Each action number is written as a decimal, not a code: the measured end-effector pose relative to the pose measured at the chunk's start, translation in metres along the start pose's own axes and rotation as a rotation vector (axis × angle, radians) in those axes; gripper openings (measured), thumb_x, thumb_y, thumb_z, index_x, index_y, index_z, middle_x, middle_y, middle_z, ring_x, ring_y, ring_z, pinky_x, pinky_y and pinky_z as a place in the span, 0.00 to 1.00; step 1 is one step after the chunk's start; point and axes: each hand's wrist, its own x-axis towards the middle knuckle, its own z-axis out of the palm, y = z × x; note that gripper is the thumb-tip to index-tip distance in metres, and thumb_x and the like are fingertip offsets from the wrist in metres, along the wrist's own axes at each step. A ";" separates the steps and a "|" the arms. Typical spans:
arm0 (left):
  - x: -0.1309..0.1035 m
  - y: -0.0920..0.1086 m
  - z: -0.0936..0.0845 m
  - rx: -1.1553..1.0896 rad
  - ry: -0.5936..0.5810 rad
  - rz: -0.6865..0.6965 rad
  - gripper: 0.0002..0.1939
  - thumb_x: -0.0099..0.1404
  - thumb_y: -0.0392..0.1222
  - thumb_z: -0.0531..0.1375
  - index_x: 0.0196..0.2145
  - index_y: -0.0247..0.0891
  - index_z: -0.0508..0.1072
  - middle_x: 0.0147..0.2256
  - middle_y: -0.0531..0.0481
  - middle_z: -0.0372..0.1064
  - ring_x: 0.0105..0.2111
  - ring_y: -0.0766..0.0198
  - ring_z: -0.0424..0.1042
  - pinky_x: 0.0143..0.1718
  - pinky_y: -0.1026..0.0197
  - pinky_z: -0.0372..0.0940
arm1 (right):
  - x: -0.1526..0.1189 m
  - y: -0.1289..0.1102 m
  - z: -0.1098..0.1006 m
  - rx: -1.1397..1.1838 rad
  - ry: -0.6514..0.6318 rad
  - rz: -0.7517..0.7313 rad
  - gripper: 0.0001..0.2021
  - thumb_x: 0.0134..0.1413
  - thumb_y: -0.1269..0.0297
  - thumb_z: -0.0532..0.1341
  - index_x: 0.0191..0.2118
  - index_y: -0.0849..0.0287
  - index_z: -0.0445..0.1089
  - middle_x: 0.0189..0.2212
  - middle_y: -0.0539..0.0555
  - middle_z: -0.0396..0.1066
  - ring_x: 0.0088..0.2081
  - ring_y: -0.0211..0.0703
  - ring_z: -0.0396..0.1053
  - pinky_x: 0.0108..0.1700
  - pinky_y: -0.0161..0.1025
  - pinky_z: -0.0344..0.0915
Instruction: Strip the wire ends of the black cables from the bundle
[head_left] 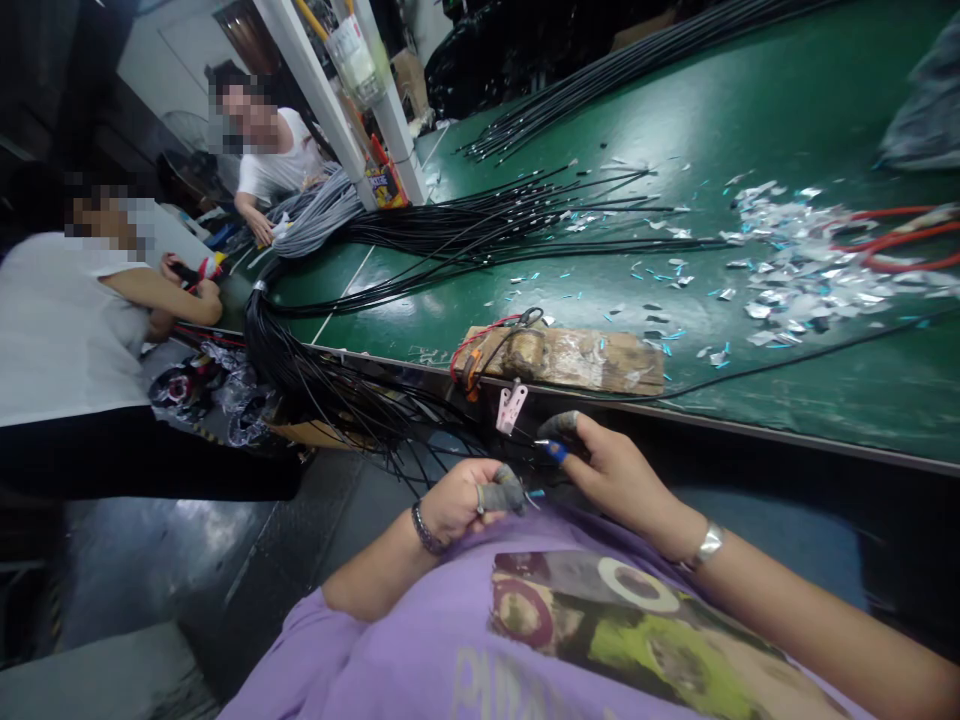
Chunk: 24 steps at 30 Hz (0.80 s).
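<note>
My left hand (476, 500) is pinched in front of my purple shirt, grey covers on its fingertips. Out of that pinch stick a thin wire end (534, 494) with a blue strand and a pale one. Just to the right, my right hand (611, 465) has its fingertips close together, one covered in grey and one in blue. A small silvery tip (541, 442) shows at them; what it belongs to is unclear. A pink clip (511, 407) hangs at the table edge beside these fingertips. Black cables (330, 400) droop over the edge left of my hands.
The green table (697, 290) carries a wooden block (592, 360) with red and black leads, foil scraps (795, 260), an orange-red cord (892, 240) and bundled black cables (465, 225). Left, one person (67, 330) stands and another (281, 150) handles grey cables (319, 215) near a white post.
</note>
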 end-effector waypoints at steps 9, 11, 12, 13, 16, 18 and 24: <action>0.006 0.003 0.002 0.006 0.128 0.128 0.23 0.45 0.57 0.66 0.23 0.36 0.63 0.11 0.59 0.56 0.08 0.77 0.46 0.10 0.68 0.36 | -0.004 -0.015 0.000 0.641 -0.223 0.318 0.15 0.49 0.51 0.60 0.33 0.59 0.69 0.20 0.47 0.65 0.20 0.35 0.58 0.22 0.34 0.56; 0.006 0.002 0.004 0.002 0.138 0.125 0.23 0.46 0.57 0.65 0.23 0.36 0.63 0.11 0.60 0.55 0.08 0.77 0.46 0.11 0.68 0.36 | -0.004 -0.021 0.001 0.754 -0.284 0.384 0.19 0.46 0.47 0.62 0.33 0.59 0.69 0.16 0.43 0.59 0.17 0.31 0.50 0.18 0.32 0.48; 0.006 0.002 0.004 0.000 0.139 0.126 0.23 0.46 0.58 0.65 0.23 0.36 0.62 0.11 0.60 0.55 0.08 0.77 0.46 0.11 0.68 0.36 | -0.004 -0.023 0.002 0.790 -0.301 0.399 0.20 0.45 0.46 0.63 0.33 0.60 0.69 0.16 0.42 0.57 0.16 0.30 0.48 0.18 0.32 0.46; 0.006 0.001 0.004 -0.001 0.137 0.127 0.23 0.47 0.58 0.65 0.23 0.36 0.62 0.11 0.60 0.55 0.08 0.77 0.46 0.11 0.68 0.36 | -0.004 -0.024 0.003 0.814 -0.307 0.407 0.20 0.44 0.46 0.64 0.33 0.60 0.69 0.15 0.42 0.56 0.16 0.29 0.48 0.18 0.31 0.45; 0.005 -0.001 0.003 -0.007 0.121 0.130 0.22 0.47 0.57 0.65 0.23 0.36 0.62 0.11 0.59 0.55 0.08 0.76 0.47 0.11 0.68 0.37 | -0.005 -0.022 0.008 0.856 -0.302 0.423 0.20 0.43 0.47 0.66 0.32 0.60 0.68 0.15 0.41 0.56 0.16 0.28 0.47 0.18 0.31 0.43; 0.006 -0.003 0.001 -0.012 0.109 0.126 0.22 0.48 0.57 0.65 0.23 0.35 0.63 0.11 0.59 0.56 0.08 0.76 0.47 0.11 0.68 0.37 | -0.006 -0.020 0.010 0.887 -0.302 0.434 0.20 0.42 0.47 0.66 0.31 0.60 0.68 0.16 0.41 0.56 0.17 0.28 0.46 0.18 0.31 0.43; 0.007 -0.004 -0.002 -0.127 0.007 0.070 0.20 0.46 0.53 0.67 0.25 0.32 0.68 0.11 0.58 0.56 0.08 0.77 0.46 0.10 0.68 0.37 | -0.006 -0.018 0.015 1.046 -0.329 0.534 0.20 0.36 0.49 0.70 0.27 0.61 0.67 0.18 0.45 0.60 0.18 0.29 0.48 0.19 0.31 0.43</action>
